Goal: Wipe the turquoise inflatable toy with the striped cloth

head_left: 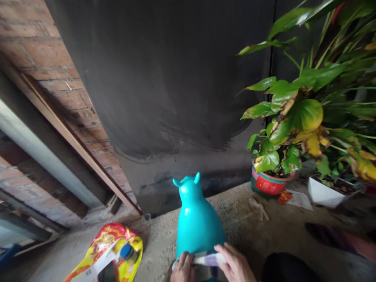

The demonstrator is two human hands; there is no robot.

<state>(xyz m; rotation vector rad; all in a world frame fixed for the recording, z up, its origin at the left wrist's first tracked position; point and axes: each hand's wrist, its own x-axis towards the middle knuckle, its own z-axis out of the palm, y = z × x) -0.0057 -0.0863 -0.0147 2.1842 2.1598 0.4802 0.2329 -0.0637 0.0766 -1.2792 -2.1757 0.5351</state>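
So there's a turquoise animal toy (199,225) on the concrete floor (160,248), ears up, pretty close to the floor's back edge where it meets the dark panel (176,86). Both hands are right behind it at the near end. The right hand (235,263) has its fingers pinched on one end of a white and purple cloth (210,259), and the left hand (183,268) has its fingers curled over the other end, so the strip runs between them just behind the toy's body (lower part's cut off, so can't tell what's underneath). Off to the left on the floor there's a red and yellow bag (104,239) with a blue-capped bottle (127,251) on it. Towards the right back corner, a red and green flowerpot (272,185) stands near a white planter (324,194).
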